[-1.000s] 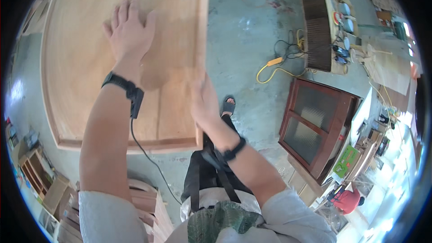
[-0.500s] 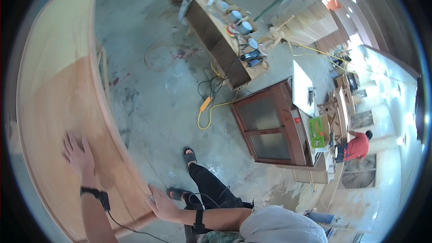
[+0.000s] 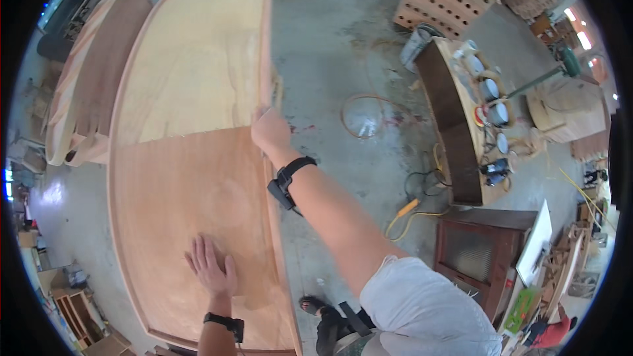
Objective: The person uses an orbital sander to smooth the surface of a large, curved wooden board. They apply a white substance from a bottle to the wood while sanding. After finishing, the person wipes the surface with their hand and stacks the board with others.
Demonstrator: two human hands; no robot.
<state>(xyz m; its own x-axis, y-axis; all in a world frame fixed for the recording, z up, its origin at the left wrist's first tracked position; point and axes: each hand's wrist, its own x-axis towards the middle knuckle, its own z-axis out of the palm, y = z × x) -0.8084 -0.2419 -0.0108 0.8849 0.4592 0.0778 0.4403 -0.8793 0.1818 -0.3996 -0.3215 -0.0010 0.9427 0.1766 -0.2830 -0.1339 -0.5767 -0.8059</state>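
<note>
A long wooden panel [image 3: 191, 178] with a rounded far end and a raised rim lies before me, pale at the far part and browner nearer me. Flat on the brown part rests my left hand [image 3: 212, 269], fingers spread, holding nothing. My right hand [image 3: 270, 130] is closed at the right rim, beside the line where the two wood tones meet. Its curled fingers are mostly hidden, and what they hold, if anything, I cannot make out. Both wrists wear black straps.
Curved wooden pieces [image 3: 99, 72] stand left of the panel. To the right are a workbench [image 3: 455, 118] with cans and tools, an orange power strip [image 3: 407, 208] with cable on the floor, and a brown cabinet [image 3: 471, 250]. A person in red [image 3: 552, 333] is far right.
My view has swung left. The right hand has moved from the near end of the rim far up along it, its fingers now curled. The left hand stays flat on the panel.
</note>
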